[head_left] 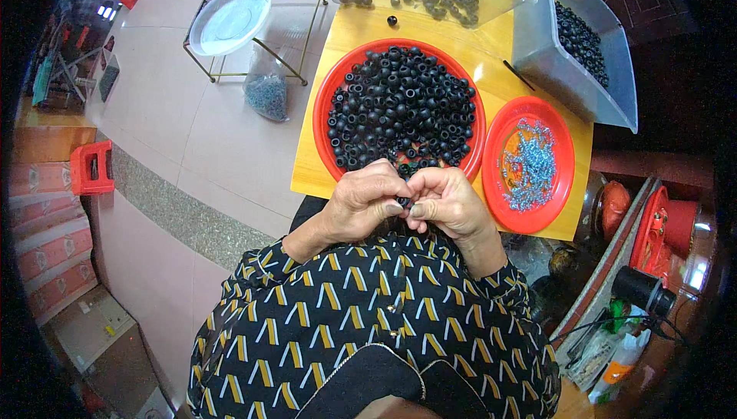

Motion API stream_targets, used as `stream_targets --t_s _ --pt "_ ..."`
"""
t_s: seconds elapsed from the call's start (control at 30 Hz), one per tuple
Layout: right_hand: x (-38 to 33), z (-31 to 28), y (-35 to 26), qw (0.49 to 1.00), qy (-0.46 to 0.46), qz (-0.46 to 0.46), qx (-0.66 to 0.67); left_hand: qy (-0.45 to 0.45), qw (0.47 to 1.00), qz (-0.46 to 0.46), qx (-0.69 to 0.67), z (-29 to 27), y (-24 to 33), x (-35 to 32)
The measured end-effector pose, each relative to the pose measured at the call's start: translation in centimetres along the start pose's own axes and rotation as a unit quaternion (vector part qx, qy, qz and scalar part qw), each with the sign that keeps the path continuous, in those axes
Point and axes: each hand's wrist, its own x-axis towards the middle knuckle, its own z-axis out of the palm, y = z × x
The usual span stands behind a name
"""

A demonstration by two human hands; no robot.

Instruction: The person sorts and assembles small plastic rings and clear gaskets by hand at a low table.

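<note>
My left hand (pixel 368 201) pinches a small black hollow, bead-like part (pixel 403 202) between thumb and fingers, just in front of my body. Against it, my right hand (pixel 451 205) has its thumb and fingertips pressed together; what they hold is hidden. Both hands are above the near rim of a round red tray (pixel 322 123), heaped with rounded black parts (pixel 407 96) that have open holes. To the right of it, a smaller red plate (pixel 494 196) holds a scatter of small shiny bluish-silver pieces (pixel 530 165).
Under the trays is a yellow board (pixel 305 165). Clear plastic bins (pixel 530 43) of black parts stand at the back and back right. One loose black part (pixel 392 20) lies behind the tray. At left, a wire-legged stand (pixel 307 35) carries a white lid (pixel 230 19).
</note>
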Motion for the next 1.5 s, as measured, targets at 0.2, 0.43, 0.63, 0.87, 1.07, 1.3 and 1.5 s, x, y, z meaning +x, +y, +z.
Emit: stream_targets --t_s 0.2,0.43,0.63,0.87,1.07,1.3,1.5 --pt "0.3 0.0 -0.2 0.999 0.005 -0.001 -0.050 0.008 1.000 -0.005 0.003 0.0 0.1 0.0" --pt "0.6 0.3 -0.2 0.999 -0.031 -0.027 0.024 0.055 0.998 -0.042 0.011 0.3 0.4 -0.2" --pt "0.4 0.3 -0.3 0.997 -0.053 -0.047 -0.037 0.044 0.997 -0.013 0.060 -0.1 0.4 0.1" --pt "0.1 1.5 -0.5 0.989 -0.010 -0.113 -0.090 0.062 0.998 -0.009 -0.023 0.1 1.1 0.3" --pt "0.3 2.3 -0.6 0.989 -0.019 -0.128 -0.069 0.109 0.988 -0.046 -0.100 0.8 1.3 0.2" --pt "1.2 3.5 0.2 0.898 0.044 -0.290 -0.328 0.079 0.996 0.005 -0.038 1.4 1.0 1.2" --pt "1.7 3.3 2.0 0.846 0.135 -0.354 -0.374 0.112 0.991 -0.050 -0.047 2.2 0.6 1.1"
